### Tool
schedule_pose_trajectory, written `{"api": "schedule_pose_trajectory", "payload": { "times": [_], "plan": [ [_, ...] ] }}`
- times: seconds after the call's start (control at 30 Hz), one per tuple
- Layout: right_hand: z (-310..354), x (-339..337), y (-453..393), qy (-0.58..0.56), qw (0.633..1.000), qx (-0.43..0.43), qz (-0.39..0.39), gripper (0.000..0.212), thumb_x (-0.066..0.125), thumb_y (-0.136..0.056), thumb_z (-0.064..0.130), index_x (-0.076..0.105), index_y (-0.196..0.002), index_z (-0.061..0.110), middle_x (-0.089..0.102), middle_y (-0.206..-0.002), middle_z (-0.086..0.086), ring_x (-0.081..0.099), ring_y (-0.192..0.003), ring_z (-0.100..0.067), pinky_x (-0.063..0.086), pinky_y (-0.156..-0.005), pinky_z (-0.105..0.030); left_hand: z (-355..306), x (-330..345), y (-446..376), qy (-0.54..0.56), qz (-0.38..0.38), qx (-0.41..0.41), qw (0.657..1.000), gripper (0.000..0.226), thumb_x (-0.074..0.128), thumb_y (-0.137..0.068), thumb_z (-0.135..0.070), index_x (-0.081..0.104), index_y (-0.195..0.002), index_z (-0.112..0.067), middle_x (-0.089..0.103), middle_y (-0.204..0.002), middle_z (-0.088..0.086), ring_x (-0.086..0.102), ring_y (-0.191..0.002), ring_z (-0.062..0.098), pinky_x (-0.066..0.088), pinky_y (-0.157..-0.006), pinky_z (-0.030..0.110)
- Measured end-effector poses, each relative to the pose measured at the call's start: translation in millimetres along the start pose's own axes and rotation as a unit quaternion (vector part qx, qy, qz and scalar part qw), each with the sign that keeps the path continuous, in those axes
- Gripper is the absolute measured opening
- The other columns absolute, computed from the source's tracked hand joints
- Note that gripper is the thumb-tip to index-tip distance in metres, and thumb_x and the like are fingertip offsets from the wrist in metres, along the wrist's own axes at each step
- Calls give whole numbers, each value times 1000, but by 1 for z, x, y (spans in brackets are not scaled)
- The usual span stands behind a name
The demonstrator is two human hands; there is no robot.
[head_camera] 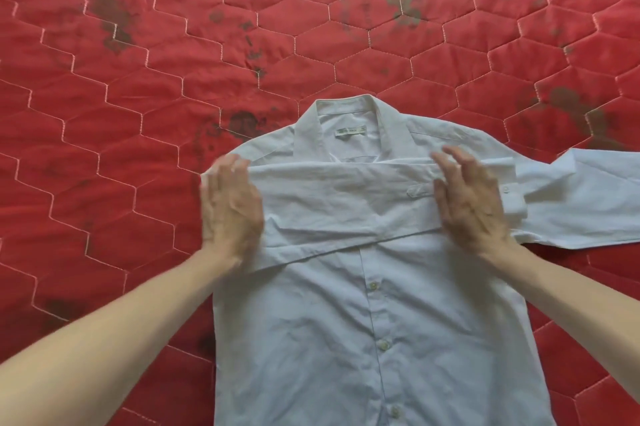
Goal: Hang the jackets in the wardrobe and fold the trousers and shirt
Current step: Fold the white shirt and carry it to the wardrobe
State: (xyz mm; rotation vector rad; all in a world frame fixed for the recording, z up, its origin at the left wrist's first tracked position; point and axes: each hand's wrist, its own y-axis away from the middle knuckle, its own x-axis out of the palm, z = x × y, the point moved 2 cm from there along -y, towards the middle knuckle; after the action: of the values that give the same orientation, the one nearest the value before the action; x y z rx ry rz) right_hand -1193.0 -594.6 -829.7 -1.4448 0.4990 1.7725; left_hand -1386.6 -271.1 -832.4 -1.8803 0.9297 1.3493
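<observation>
Shirt (pixel 374 314) hem is lying nearest us, running off the bottom edge, placket and buttons up the middle, collar (pixel 346 120) pointing away from us. We are working on a red quilt (pixel 138 86), hexagon stitching, dark stains scattered across it; nothing of the room is showing beyond it.

We are folding the sleeves. One sleeve (pixel 346 203) is already lying across the chest, long axis running side to side, its cuff (pixel 509 193) ending at the right shoulder. Our left hand (pixel 232 207) is pressing flat at the left shoulder end of that band, fingers straight and together. Our right hand (pixel 467 200) is sitting over the cuff end, fingers spread and straight, holding nothing; it is motion-blurred, so we are only guessing it is touching the cloth rather than hovering just above.

Key relation: the other sleeve (pixel 581 203) is still stretching out flat to the right, off the frame edge, long axis also side to side, starting just beside our right hand. So the right hand is the nearer one for it, and the fold should be going leftward across the chest, on top of the first band. Left hand is well placed for pinning the body while that is happening.

Jackets and trousers are not in view.
</observation>
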Motion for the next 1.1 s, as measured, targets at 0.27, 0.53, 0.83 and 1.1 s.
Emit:
{"api": "schedule_pose_trajectory", "payload": {
  "times": [0.27,0.53,0.83,1.1],
  "plan": [
    [8,44,5,60,974,152,160,71,4,-103,67,-4,-167,36,-13,-175,5,-13,-161,-17,-5,-130,-48,25,39,54,-40,93,-48,994,72,20,-108,-53,3,-167,-16,-5,-175,3,-10,-161,17,0,-131,45],
    [-5,36,4,44,966,202,156,78,7,-100,71,1,-167,32,-9,-176,3,-11,-161,-16,-5,-130,-49,76,12,33,5,1,-296,955,56,27,-112,-34,28,-162,-9,22,-171,10,18,-158,28,16,-127,49],
    [43,27,-7,38,986,107,123,72,24,-102,56,20,-165,20,8,-175,-9,5,-162,-27,6,-128,-57,67,-5,45,102,39,-165,980,30,57,-101,-38,50,-78,-21,53,-79,-7,52,-78,19,39,-69,36],
    [223,68,-55,-98,972,-137,167,48,49,-109,28,46,-156,20,36,-168,-3,22,-159,-25,21,-125,-43,77,-11,43,237,57,-219,945,22,46,-110,-31,48,-91,-19,54,-67,-5,49,-62,19,35,-59,40]
  ]
}}
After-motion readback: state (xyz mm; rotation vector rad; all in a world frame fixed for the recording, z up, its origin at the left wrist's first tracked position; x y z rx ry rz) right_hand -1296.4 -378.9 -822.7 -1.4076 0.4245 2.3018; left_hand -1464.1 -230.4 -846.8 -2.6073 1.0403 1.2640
